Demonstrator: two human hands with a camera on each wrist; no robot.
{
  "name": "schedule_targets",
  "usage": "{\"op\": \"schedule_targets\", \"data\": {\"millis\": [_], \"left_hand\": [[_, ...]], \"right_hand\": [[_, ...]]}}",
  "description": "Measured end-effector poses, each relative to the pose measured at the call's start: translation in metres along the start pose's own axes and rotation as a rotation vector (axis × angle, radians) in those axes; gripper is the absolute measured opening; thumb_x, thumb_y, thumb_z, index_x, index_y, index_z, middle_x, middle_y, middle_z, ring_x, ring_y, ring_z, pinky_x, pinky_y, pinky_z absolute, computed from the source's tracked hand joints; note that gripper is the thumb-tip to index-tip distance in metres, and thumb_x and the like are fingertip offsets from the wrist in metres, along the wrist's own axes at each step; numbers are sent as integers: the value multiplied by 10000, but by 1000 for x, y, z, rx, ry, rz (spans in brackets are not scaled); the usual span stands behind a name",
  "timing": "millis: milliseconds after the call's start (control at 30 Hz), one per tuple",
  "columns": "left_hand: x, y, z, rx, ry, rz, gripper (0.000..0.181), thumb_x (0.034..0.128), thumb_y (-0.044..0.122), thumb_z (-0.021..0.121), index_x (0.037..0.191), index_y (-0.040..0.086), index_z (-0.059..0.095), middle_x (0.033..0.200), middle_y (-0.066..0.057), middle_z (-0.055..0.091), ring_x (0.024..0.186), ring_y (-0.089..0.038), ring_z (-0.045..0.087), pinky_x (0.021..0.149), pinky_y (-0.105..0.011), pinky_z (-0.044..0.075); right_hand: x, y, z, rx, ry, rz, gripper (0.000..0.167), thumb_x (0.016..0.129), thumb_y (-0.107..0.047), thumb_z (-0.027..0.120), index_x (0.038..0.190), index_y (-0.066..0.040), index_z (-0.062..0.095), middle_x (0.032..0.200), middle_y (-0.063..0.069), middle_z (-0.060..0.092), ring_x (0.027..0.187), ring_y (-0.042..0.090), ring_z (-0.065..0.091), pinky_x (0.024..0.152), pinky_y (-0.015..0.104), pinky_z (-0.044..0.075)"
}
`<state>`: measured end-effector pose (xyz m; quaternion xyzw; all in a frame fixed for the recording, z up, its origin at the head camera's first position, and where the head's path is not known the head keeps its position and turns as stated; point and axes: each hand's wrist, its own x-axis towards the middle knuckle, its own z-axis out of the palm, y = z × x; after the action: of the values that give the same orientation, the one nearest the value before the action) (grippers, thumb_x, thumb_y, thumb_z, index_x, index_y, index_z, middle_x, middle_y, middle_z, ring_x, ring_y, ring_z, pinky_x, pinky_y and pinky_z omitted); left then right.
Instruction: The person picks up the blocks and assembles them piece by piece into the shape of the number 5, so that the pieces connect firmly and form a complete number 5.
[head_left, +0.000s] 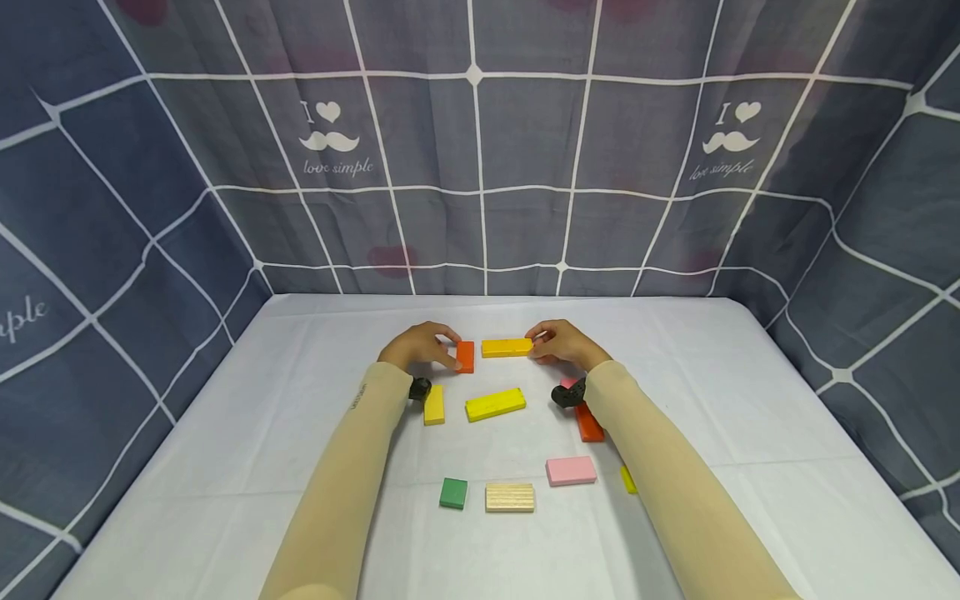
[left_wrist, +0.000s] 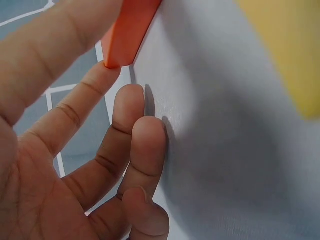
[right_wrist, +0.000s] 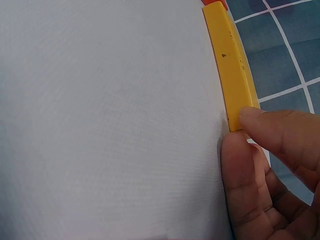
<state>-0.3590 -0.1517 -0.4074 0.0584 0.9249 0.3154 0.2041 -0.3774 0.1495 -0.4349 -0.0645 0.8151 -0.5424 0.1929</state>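
Observation:
Toward the back of the table, my left hand (head_left: 420, 345) holds a small orange block (head_left: 466, 357) between thumb and index finger. In the left wrist view that orange block (left_wrist: 131, 32) meets the index fingertip, and the other fingers stay loosely bent beside the cloth. Just right of it lies a long amber-yellow block (head_left: 506, 347). Its right end is pinched by my right hand (head_left: 566, 343); in the right wrist view the thumb rests on the end of the amber-yellow block (right_wrist: 227, 65). A narrow gap separates the two blocks in the head view.
Nearer me lie a yellow block (head_left: 434, 406), a bright yellow block (head_left: 496, 404), a red-orange block (head_left: 589, 423), a pink block (head_left: 571, 471), a green block (head_left: 453, 493) and a ridged wooden block (head_left: 510, 498). My right sleeve partly covers another yellow piece (head_left: 628, 479).

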Motion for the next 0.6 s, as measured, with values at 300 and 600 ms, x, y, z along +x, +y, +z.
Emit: {"op": "schedule_targets", "data": {"millis": [300, 600], "left_hand": [[3, 6, 6, -11, 5, -20, 568, 877, 259, 919, 1395, 167, 706, 1408, -131, 686, 1236, -305, 619, 1153, -514, 448], [5, 8, 7, 40, 3, 29, 570, 897, 263, 900, 1414, 141, 690, 1353, -144, 698, 1228, -306, 632, 1146, -499, 455]], "right_hand": [[-1, -1, 3, -15, 16, 26, 393, 961, 111, 736, 1342, 93, 640, 958, 62, 547, 784, 129, 573, 722, 191, 592], [1, 1, 2, -8, 9, 12, 390, 952, 117, 746, 1327, 100, 641, 917, 45, 531, 754, 114, 569, 708, 183, 582]]}}
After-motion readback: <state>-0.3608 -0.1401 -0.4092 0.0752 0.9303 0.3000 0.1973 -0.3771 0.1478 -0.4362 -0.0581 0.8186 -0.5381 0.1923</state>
